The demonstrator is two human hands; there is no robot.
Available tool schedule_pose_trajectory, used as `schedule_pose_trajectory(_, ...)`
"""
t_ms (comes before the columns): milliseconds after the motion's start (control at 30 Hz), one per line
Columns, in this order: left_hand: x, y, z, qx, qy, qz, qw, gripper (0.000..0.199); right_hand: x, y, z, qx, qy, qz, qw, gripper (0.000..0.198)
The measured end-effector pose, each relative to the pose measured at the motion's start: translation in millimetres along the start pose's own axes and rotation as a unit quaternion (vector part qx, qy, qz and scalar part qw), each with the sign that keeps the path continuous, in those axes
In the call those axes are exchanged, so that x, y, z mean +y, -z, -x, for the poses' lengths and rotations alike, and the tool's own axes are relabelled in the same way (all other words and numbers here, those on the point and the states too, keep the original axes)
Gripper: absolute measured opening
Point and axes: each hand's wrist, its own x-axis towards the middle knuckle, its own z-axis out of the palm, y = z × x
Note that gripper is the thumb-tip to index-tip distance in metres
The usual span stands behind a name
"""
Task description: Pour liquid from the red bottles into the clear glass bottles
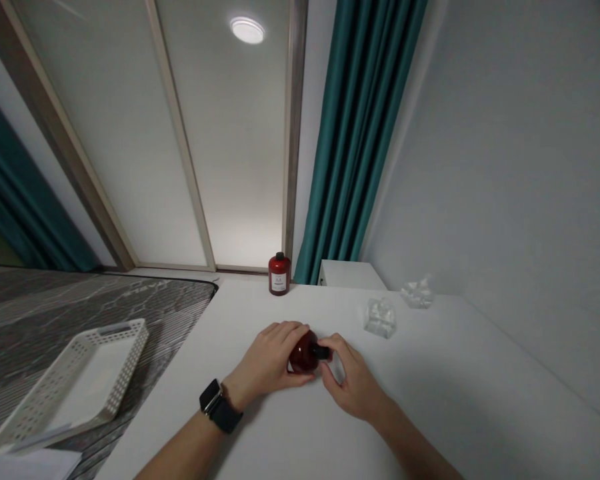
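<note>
A dark red bottle [304, 353] with a black cap [321, 352] lies tilted just over the white table, its cap pointing right. My left hand [273, 358] is wrapped round the bottle's body, with a black watch on that wrist. At the other end, the thumb and fingers of my right hand [349, 380] pinch the black cap. Most of the bottle's label side is hidden by my left hand. Farther back, a second red bottle [279, 275] with a white label and black cap stands upright near the table's far edge.
Two crumpled clear plastic pieces [380, 317] [418, 293] lie on the white table [290, 440] at the back right. To the left, lower down, a white perforated basket [75, 380] sits on a grey patterned surface. Behind the table are a small white cabinet [353, 273] and a teal curtain [360, 133].
</note>
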Motion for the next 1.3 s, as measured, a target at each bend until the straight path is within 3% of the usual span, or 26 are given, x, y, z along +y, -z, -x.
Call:
schedule_pose_trajectory(267, 4.5, -2.0, -2.0, -0.022, -0.02, -0.029, 0.999, 0.063, 4.7, 2.0, -3.0, -0.025, -0.09, -0.02, 0.995, 0.015)
schedule_pose_trajectory(500, 3.1, 1.6, -2.7, -0.03, -0.018, -0.005, 0.999, 0.067, 1.1, 2.7, -0.7, -0.023, -0.058, -0.05, 0.997, 0.033)
schedule_pose_trajectory(767, 1.3, 3.3, -1.1, -0.047, -0.009, -0.017, 0.999, 0.072, 6.4, 2.0, -2.5, -0.038, -0.117, -0.014, 0.992, 0.005)
schedule_pose_trajectory(900, -0.6, 1.7, -1.7, -0.053, -0.016, -0.025, 0.998, 0.076, 3.8, 3.3, -2.4, -0.047, -0.118, 0.006, 0.992, 0.005)
schedule_pose_trajectory(1067, -4.1, 4.6, -2.0, -0.045, -0.027, -0.015, 0.999, 0.07, -0.2, 3.0, -0.2, -0.03, -0.084, -0.024, 0.996, 0.032)
schedule_pose_trajectory(1300, -3.1, 7.1, -1.8, -0.064, -0.047, -0.03, 0.996, 0.064, 4.5, 2.6, -2.4, -0.014, -0.099, -0.017, 0.995, 0.006)
